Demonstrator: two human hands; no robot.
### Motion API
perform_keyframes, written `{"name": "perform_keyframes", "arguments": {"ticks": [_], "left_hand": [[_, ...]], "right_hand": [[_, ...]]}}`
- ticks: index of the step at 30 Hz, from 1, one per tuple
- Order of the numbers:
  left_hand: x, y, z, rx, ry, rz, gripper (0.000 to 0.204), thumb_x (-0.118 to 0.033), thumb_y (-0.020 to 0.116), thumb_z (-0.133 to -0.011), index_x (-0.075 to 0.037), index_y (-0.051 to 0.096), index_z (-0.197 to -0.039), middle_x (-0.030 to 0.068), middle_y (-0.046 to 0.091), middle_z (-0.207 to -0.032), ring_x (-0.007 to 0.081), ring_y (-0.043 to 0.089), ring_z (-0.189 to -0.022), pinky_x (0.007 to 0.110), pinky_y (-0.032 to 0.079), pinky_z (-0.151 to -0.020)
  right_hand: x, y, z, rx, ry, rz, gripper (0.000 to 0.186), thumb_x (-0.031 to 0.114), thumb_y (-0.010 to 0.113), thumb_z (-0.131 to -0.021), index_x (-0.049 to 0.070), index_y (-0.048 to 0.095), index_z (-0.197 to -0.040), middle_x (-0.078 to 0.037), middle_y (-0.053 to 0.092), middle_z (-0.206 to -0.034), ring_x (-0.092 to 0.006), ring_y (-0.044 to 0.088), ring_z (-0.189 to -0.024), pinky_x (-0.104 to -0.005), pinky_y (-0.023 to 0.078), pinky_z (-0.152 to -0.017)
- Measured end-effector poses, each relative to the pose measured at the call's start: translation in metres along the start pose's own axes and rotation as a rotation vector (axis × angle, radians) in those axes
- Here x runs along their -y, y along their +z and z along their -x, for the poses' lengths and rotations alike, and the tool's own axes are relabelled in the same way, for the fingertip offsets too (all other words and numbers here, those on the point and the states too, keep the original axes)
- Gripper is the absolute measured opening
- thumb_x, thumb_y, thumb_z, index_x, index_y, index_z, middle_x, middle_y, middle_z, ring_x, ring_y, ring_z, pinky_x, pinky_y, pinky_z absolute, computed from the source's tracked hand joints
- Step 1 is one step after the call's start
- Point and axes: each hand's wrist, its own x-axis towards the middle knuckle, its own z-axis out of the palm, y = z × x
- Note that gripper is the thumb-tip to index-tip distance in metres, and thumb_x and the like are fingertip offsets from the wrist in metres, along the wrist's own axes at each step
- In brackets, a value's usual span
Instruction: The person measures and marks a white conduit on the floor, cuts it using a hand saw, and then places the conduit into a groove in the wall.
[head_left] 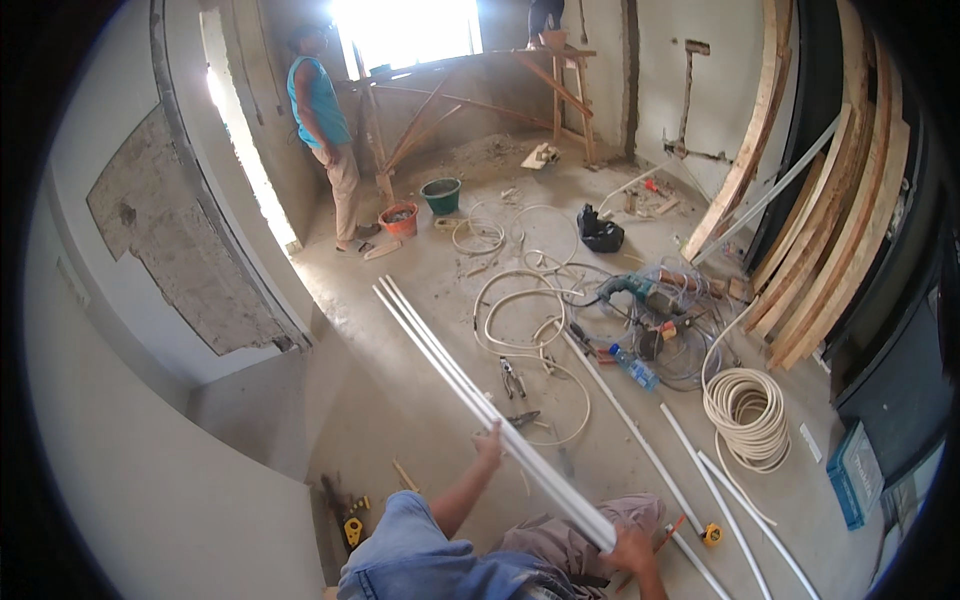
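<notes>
My left hand [487, 450] is closed around a bundle of long white pipes [440, 365] that runs diagonally from the lower right to the upper middle. My right hand [627, 550] grips the lower end of the same bundle, above my bent legs. Under and beside the bundle lie pliers [511, 378] and a loose loop of cable [565, 435]. A yellow tape measure [712, 535] lies right of my right hand, among loose white pipes [688, 510] on the floor.
A coworker [320, 130] stands by a wooden scaffold [410, 90]; another person [543, 22] is up on it. Buckets [440, 195], a drill [630, 290], a bottle [630, 365], cable coils [742, 420], a blue case [853, 475] and leaning planks [820, 250] surround the area. A wall [150, 450] is left.
</notes>
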Motion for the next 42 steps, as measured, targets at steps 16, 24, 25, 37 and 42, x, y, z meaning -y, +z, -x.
{"name": "perform_keyframes", "arguments": {"ticks": [16,24,25,37,42], "left_hand": [[-0.058,0.063,0.117,0.784,-0.391,0.679,0.022,-0.02,0.07,-0.077,-0.014,0.049,-0.072,-0.0005,0.047,-0.068,0.0148,0.048,-0.062,0.033,0.046,-0.067],[-0.166,0.104,0.246,1.256,0.101,0.573,0.017,-0.007,0.059,-0.085,-0.013,0.044,-0.089,0.0001,0.041,-0.074,0.0146,0.043,-0.068,0.032,0.04,-0.068],[-0.188,0.104,0.273,1.309,0.003,0.637,0.017,-0.006,0.058,-0.085,-0.013,0.043,-0.089,-0.0004,0.04,-0.074,0.0139,0.041,-0.068,0.032,0.04,-0.068],[-0.334,0.106,0.383,1.529,0.52,0.525,0.02,-0.009,0.064,-0.086,-0.01,0.044,-0.088,-0.001,0.041,-0.068,0.0103,0.045,-0.058,0.027,0.04,-0.052],[-0.379,0.124,0.382,1.358,0.732,0.528,0.015,-0.013,0.066,-0.079,-0.002,0.057,-0.083,0.0048,0.057,-0.063,0.0141,0.055,-0.049,0.028,0.045,-0.046]], "right_hand": [[-0.152,0.075,0.119,-0.304,0.377,-0.055,0.053,0.035,0.078,-0.057,0.003,0.061,-0.095,-0.021,0.065,-0.09,-0.0379,0.063,-0.085,-0.0468,0.049,-0.082],[-0.144,0.094,0.077,-0.646,0.339,-0.353,0.034,0.027,0.078,-0.064,0.008,0.064,-0.088,-0.015,0.067,-0.083,-0.0355,0.064,-0.081,-0.0442,0.051,-0.072],[-0.144,0.092,0.077,-0.683,0.254,-0.38,0.036,0.028,0.079,-0.063,0.007,0.065,-0.089,-0.015,0.067,-0.083,-0.0343,0.064,-0.079,-0.0422,0.051,-0.07],[-0.062,0.011,0.026,-0.878,0.091,-0.822,0.039,0.022,0.076,-0.069,0.0,0.066,-0.1,-0.015,0.069,-0.088,-0.0271,0.068,-0.083,-0.0386,0.051,-0.078],[-0.093,0.05,-0.03,-0.77,0.303,-0.493,0.041,0.03,0.078,-0.07,0.003,0.064,-0.098,-0.01,0.068,-0.081,-0.0261,0.065,-0.075,-0.0394,0.051,-0.075]]}}
